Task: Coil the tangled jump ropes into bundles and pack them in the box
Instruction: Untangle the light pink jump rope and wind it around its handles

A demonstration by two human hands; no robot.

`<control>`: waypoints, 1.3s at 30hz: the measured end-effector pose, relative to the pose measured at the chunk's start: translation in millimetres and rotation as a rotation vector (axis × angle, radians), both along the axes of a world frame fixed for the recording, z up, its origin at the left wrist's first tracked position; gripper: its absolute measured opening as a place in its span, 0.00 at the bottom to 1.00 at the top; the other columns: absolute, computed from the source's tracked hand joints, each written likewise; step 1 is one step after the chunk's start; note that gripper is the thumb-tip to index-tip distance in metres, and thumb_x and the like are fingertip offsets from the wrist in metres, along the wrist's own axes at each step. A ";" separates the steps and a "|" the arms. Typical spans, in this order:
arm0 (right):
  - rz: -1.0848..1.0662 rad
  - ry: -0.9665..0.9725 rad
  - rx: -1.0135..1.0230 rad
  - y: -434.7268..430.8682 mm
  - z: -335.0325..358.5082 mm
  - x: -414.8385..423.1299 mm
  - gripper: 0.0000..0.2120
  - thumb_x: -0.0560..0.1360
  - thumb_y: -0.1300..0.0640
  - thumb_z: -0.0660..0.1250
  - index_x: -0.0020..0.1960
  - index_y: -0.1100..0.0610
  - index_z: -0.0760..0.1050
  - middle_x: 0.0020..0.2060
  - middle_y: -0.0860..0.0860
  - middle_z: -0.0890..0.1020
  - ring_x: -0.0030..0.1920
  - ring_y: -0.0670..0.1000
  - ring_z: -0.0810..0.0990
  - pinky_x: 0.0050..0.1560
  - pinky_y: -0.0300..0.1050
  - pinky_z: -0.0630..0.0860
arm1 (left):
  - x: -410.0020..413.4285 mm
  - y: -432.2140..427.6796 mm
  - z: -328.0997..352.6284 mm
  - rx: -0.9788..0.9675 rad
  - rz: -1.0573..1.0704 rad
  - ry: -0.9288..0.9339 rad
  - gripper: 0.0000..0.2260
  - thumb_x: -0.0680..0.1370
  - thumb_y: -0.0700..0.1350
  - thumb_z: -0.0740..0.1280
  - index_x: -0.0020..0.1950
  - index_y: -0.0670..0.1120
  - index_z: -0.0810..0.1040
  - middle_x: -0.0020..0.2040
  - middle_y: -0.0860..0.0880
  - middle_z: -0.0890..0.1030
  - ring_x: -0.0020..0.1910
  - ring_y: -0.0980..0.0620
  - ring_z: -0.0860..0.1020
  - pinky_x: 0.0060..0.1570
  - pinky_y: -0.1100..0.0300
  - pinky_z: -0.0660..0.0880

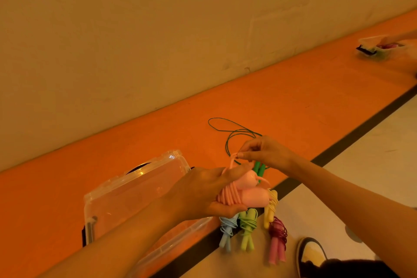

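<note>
Two hands are seen over the near edge of the orange floor strip [293,106]. The pink jump rope [248,196] is held in the left hand [203,192], whose fingers are curled round its wound cord and two handles, the handles pointing right. A small loop of the same cord is pinched above it between the thumb and fingers of the right hand [268,153], held narrow.

Just behind the hands, the green jump rope [259,170] is laid on the orange strip, its two handles together and its thin cord spread loose toward the far side.

Four coiled bundles are lined up near the hands, across the black border [361,130] of the strip: the light blue bundle [228,228] at left, then the light green bundle [247,225], the yellow bundle [270,207] and, at right, the dark red bundle [278,235] with pink handles.

The clear plastic box [126,194] is set to the left, partly under the left forearm; whether it is latched cannot be told. A black shoe [311,253] is seen at the near right on the pale floor. At the far right, a second clear box [372,48] is reached by another person's hand.
</note>
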State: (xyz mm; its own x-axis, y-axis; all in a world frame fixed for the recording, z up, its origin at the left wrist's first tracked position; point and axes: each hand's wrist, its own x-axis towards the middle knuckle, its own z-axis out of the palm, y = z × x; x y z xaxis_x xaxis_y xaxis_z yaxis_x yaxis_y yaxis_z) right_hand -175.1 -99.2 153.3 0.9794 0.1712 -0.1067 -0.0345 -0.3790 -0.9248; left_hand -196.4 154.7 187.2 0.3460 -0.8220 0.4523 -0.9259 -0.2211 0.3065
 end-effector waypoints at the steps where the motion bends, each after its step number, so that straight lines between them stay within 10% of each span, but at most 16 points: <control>1: 0.008 0.002 0.006 3.8 -2.0 0.9 0.07 0.73 0.53 0.75 0.44 0.57 0.85 0.36 0.63 0.81 0.37 0.51 0.75 0.38 0.48 0.69 | -0.4 -0.3 -0.9 -0.010 0.004 0.009 0.34 0.75 0.64 0.66 0.76 0.54 0.59 0.43 0.50 0.82 0.33 0.53 0.78 0.26 0.60 0.73; 8: 0.037 0.024 0.042 12.7 -13.9 -2.3 0.09 0.72 0.47 0.71 0.46 0.51 0.86 0.44 0.71 0.80 0.41 0.55 0.74 0.41 0.53 0.69 | 6.6 4.7 -0.1 -0.152 0.194 0.275 0.35 0.72 0.63 0.70 0.75 0.65 0.57 0.53 0.54 0.81 0.43 0.58 0.78 0.34 0.66 0.76; 13: 0.039 0.037 0.037 10.8 -5.0 -11.7 0.12 0.78 0.58 0.69 0.40 0.45 0.85 0.32 0.51 0.80 0.36 0.49 0.73 0.38 0.44 0.68 | 11.5 9.6 -2.5 -0.247 0.288 0.459 0.33 0.70 0.64 0.71 0.69 0.78 0.55 0.50 0.61 0.79 0.45 0.59 0.80 0.36 0.59 0.79; 28: 0.123 0.007 -0.045 29.0 13.0 -27.0 0.07 0.78 0.52 0.69 0.49 0.53 0.85 0.32 0.48 0.80 0.33 0.44 0.72 0.34 0.37 0.67 | 25.8 5.6 7.9 -0.486 0.546 0.603 0.17 0.78 0.58 0.68 0.63 0.68 0.66 0.50 0.67 0.79 0.37 0.52 0.81 0.33 0.40 0.78; 39: 0.289 -0.555 -0.702 51.0 45.4 -34.3 0.15 0.83 0.49 0.57 0.54 0.56 0.78 0.45 0.50 0.77 0.42 0.51 0.76 0.41 0.48 0.71 | 44.6 10.8 -5.5 -0.159 0.714 0.512 0.21 0.76 0.63 0.66 0.67 0.64 0.64 0.44 0.58 0.81 0.36 0.54 0.80 0.32 0.53 0.78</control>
State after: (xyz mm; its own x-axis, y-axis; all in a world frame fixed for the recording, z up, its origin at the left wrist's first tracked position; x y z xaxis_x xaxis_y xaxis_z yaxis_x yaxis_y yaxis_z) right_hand -209.4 -48.2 198.7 0.8510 0.4890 0.1913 0.5249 -0.7814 -0.3375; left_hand -151.7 165.5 181.7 0.9424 -0.2741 0.1916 -0.3246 -0.6125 0.7207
